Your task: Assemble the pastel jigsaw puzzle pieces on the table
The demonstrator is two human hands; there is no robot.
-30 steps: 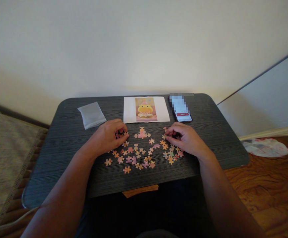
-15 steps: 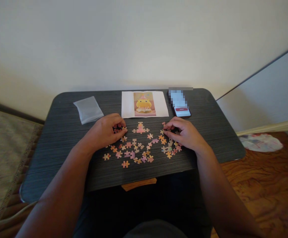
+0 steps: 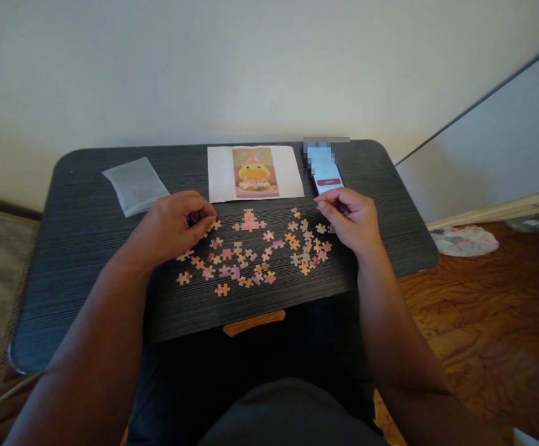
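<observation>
Several small pink and orange puzzle pieces (image 3: 251, 254) lie scattered on a dark striped table (image 3: 88, 248). My left hand (image 3: 171, 226) rests at the left edge of the scatter, its fingers curled in a pinch on something I cannot make out. My right hand (image 3: 350, 220) is raised slightly at the right edge, thumb and fingers pinched together close to a phone (image 3: 325, 170); what they hold is too small to see. A few joined pieces (image 3: 249, 222) sit between my hands, below a reference picture (image 3: 254, 173) of a yellow figure on white paper.
A clear plastic bag (image 3: 134, 184) lies at the table's back left. A pale wall stands behind the table. Wooden floor shows to the right, with a crumpled plastic bag (image 3: 464, 240) on it. A carpet lies to the left.
The view has tilted down, so everything sits lower left in frame. My right hand has lifted off the pieces and moved back toward the phone. My left hand stays pinched.
</observation>
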